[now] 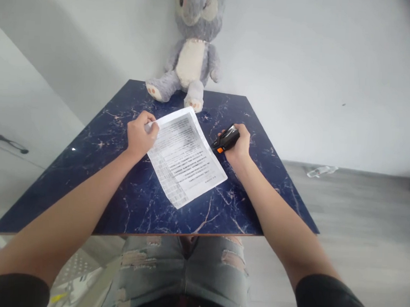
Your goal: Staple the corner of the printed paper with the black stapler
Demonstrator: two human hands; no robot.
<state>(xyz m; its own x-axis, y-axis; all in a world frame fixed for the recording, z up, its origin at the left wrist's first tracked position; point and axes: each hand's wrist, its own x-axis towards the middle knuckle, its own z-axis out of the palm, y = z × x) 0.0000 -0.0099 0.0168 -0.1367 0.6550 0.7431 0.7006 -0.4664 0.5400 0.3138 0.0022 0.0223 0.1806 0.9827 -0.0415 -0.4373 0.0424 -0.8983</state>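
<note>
A few printed paper sheets (pixel 186 164), seemingly stacked, lie slanted over the dark blue table, with dense lines of text and a table-like grid along one side. My left hand (pixel 142 133) pinches their upper left edge between thumb and fingers. Wrapped in my right hand (pixel 240 146) is a black stapler (pixel 228 137) with an orange part near its front. Its nose points left and meets the right edge of the paper; whether the paper sits between its jaws I cannot tell.
The blue marbled table (pixel 118 204) narrows toward the wall. A grey plush toy (pixel 193 55) sits at its far edge, one foot close to the paper's top. A cabinet handle (pixel 11 144) is on the left. Something clear (pixel 322 171) lies on the floor at right.
</note>
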